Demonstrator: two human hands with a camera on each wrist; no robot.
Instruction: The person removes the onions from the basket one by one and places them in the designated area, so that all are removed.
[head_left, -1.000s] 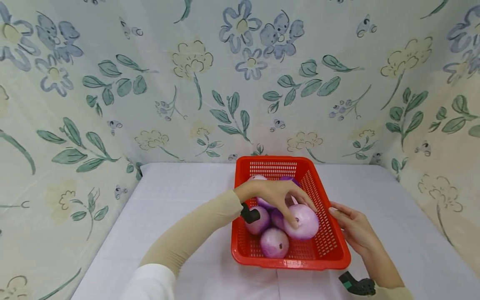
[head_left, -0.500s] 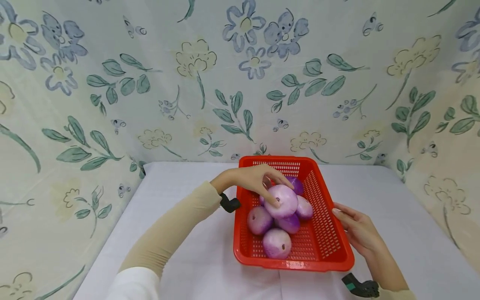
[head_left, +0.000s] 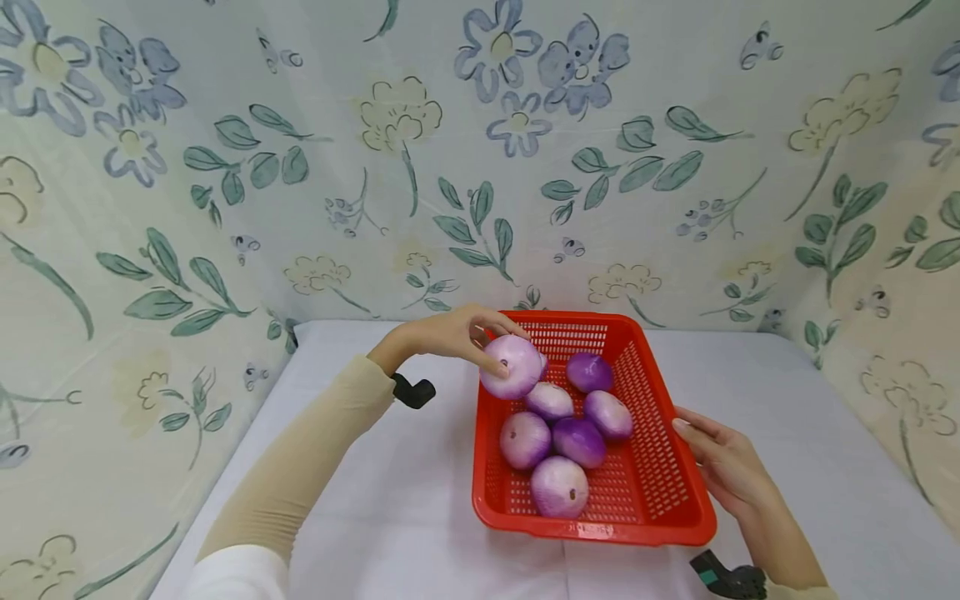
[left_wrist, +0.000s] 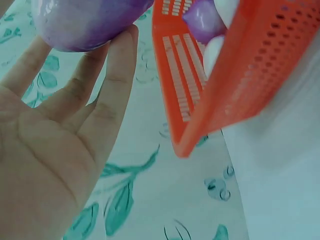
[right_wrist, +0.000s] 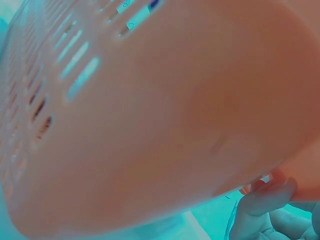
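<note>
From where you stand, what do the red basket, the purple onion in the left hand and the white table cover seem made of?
Red basket: probably moulded plastic, glossy, judging by its shine and rows of slots.
Purple onion: smooth, shiny; real skin or coated imitation, I can't tell.
White table cover: likely cloth, matte, with a faint crease.

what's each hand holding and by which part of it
The left hand pinches a purple-white onion, thumb on its near face, fingers round its far side; the right hand grips the red basket by its right rim.
</note>
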